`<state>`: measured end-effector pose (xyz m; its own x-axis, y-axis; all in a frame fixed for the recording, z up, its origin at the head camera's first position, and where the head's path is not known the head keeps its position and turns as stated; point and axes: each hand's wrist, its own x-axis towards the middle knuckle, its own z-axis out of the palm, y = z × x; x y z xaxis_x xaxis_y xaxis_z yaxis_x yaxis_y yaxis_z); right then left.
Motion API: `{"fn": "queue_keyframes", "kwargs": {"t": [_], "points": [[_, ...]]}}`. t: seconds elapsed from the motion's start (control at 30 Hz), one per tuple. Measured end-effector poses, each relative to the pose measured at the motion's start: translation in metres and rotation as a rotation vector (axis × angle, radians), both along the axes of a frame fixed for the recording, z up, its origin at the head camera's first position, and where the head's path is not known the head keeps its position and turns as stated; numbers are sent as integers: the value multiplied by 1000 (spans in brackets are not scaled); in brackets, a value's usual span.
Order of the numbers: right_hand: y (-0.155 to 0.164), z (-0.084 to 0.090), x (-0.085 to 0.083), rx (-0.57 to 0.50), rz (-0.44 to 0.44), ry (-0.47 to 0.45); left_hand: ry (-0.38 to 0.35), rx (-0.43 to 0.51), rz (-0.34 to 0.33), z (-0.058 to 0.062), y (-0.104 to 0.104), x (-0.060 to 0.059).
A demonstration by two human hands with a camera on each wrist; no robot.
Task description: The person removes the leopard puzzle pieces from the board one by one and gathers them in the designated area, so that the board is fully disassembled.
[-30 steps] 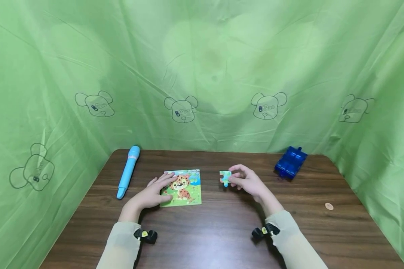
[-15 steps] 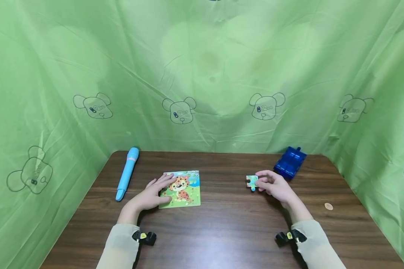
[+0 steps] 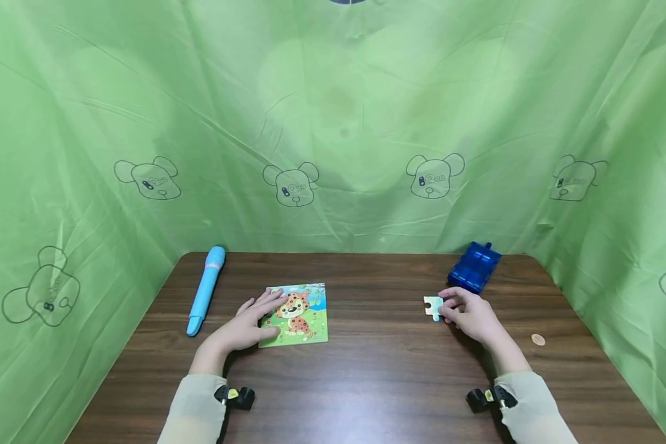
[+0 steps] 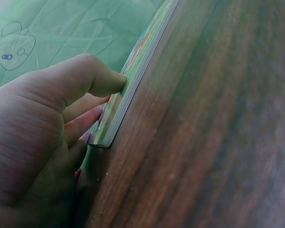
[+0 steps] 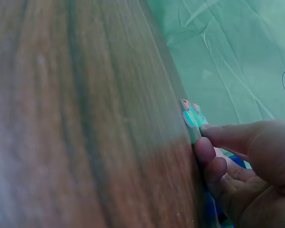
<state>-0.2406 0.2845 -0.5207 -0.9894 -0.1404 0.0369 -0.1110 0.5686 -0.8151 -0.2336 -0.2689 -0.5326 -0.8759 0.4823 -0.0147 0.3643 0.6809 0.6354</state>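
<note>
Presently we see the left grip lying on the nine o'clock side of the board. Its fingers are extended and spread, with the thumb apart from them, so it touches the board without being curled round it. The board rests flat on the table and shows a printed spotted animal. From the left wrist view we notice the thumb tip against its upper face, close to the edge.

At three o'clock from the board, well apart from it, we find the piece. The right grip has hold of it: thumb and fingers pinch it at its three o'clock side, almost together. We cannot tell whether the piece touches the table.

Near the right grip, at twelve o'clock, we see the box, which is blue. Between three and four o'clock from this same grip lies the disc, small and pale. Between nine and ten o'clock from the board lies the stick, light blue and slanted. Beyond the table, at twelve o'clock, we have the curtain, green with outlined animal heads.
</note>
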Motion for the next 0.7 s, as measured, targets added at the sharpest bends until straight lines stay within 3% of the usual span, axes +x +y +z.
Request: {"fn": "queue_keyframes", "kwargs": {"t": [0.23,0.5,0.7], "points": [[5,-3,-3,87,-6,43,-5,2,2,0,0,0],[7,-1,-2,187,-17,24,-5,12,3,-2,-1,0],[8,-1,-2,183,-39,15,-1,11,4,-2,-1,0]]}}
